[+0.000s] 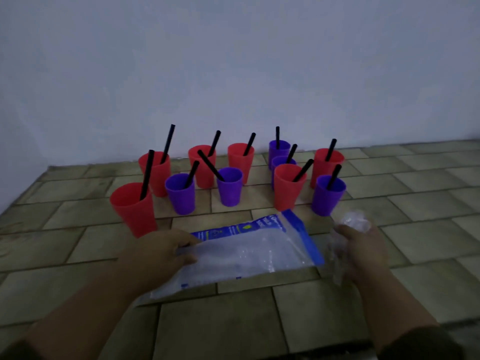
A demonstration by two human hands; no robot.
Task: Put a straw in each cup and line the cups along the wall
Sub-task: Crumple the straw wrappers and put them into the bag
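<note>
Several red cups (135, 209) and purple cups (230, 187) stand in a loose cluster on the tiled floor near the wall, each with a black straw (147, 175) leaning in it. In front of them lies a flat plastic bag (249, 253) with blue print. My left hand (158, 255) grips its left edge. My right hand (361, 253) holds a crumpled clear plastic wrapper (354, 222) at the bag's right end.
The pale wall (233, 74) runs behind the cups and meets the beige tiled floor (428, 203). Bare tiles stretch to the right of the cups and in front of the bag.
</note>
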